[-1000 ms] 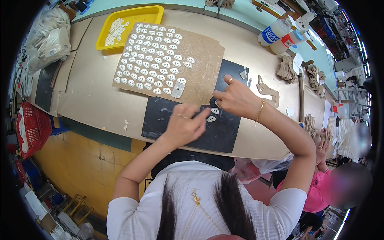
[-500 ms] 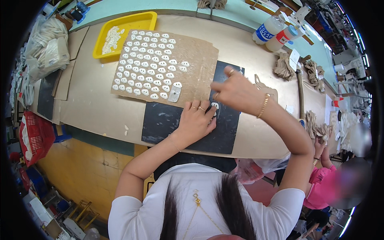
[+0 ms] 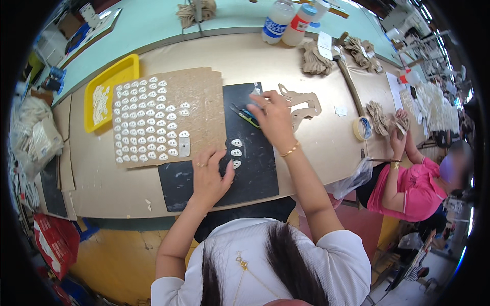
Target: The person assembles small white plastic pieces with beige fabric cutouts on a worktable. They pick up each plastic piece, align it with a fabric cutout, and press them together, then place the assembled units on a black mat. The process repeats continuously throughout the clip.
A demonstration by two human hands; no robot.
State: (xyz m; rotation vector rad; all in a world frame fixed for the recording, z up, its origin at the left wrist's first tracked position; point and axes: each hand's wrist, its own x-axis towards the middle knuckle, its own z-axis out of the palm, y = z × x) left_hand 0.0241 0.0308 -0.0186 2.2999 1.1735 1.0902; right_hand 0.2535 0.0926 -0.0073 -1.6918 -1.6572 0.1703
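Note:
My left hand (image 3: 210, 176) is open over the lower right corner of a brown cardboard sheet (image 3: 196, 102), its thumb beside three small white pieces. The pieces are rounded, with two dark holes each; the middle one (image 3: 236, 152) lies in a column with the others on a black mat (image 3: 219, 191). My right hand (image 3: 273, 120) is open at the mat's right edge, fingers apart and slightly bent. Beneath its fingers is a small cutting tool (image 3: 248, 118) with green and blue parts, partly covered. Rows of similar white pieces cover the sheet's left part, near a small greyish plate (image 3: 184, 147).
A yellow tray (image 3: 133, 76) with loose white pieces stands at the left. Brown cut-outs (image 3: 306, 104) and a tape roll (image 3: 362, 128) lie to the right. Bottles (image 3: 278, 23) and fabric bundles (image 3: 317, 58) line the back. A person in pink (image 3: 408, 186) handles fabric at far right.
The view has shifted, so the table appears further left. My left hand has drawn back from the white pieces, uncovering three. My right hand has moved slightly right and loosened, exposing the cutting tool.

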